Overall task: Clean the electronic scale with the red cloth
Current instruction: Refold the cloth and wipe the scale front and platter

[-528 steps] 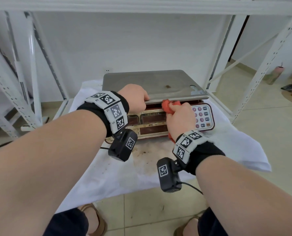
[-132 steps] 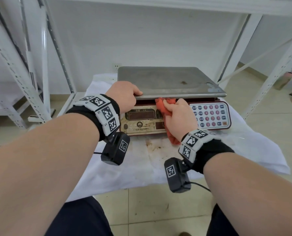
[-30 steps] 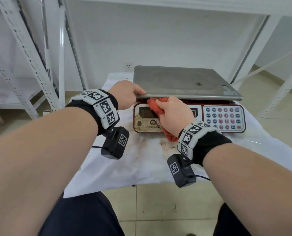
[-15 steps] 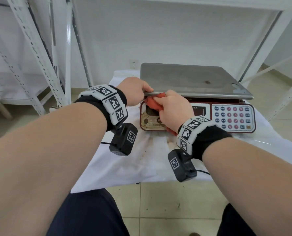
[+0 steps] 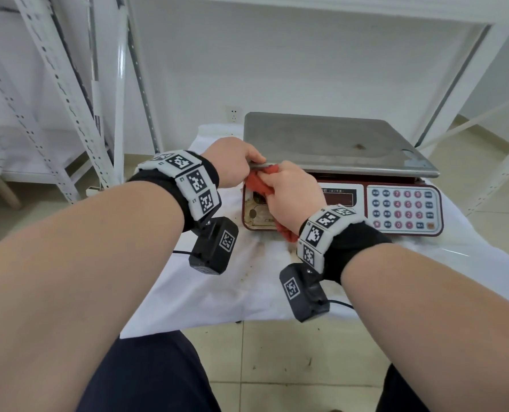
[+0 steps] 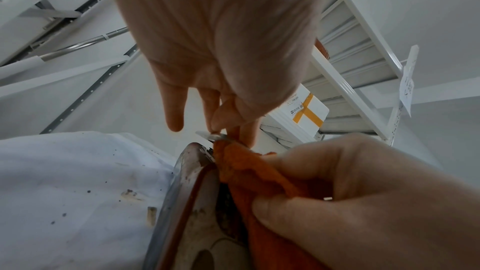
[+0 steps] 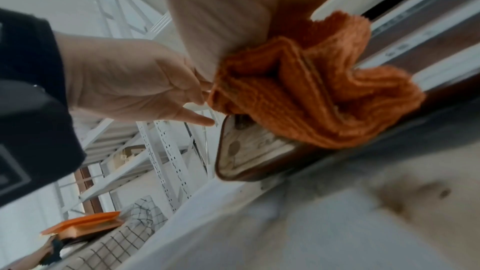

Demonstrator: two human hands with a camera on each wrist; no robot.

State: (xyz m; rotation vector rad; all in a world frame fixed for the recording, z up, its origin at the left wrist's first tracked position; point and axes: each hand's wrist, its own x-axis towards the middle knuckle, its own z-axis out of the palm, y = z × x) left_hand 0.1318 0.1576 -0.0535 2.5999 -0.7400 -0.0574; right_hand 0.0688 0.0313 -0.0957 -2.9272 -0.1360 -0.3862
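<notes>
The electronic scale (image 5: 351, 200) has a steel weighing plate (image 5: 330, 141) over a dark red body with a keypad (image 5: 401, 209). My left hand (image 5: 235, 162) pinches the plate's front left corner (image 6: 210, 135) between thumb and fingers. My right hand (image 5: 288, 194) grips the bunched red cloth (image 5: 257, 184) and presses it against the left end of the display panel, just under the plate edge. The cloth (image 7: 306, 93) covers most of that end; its tail hangs below my palm. The scale's dirty left face (image 7: 246, 151) shows beneath it.
The scale sits on a stained white sheet (image 5: 217, 281) spread over a low surface above a tiled floor (image 5: 277, 367). White perforated shelf uprights (image 5: 69, 93) stand at the left, and a shelf post (image 5: 461, 78) at the right. A wall socket (image 5: 233, 113) is behind.
My right hand has slid the cloth leftward along the front panel to its left end. The left hand keeps its hold on the plate's corner. The camera view has shifted left.
</notes>
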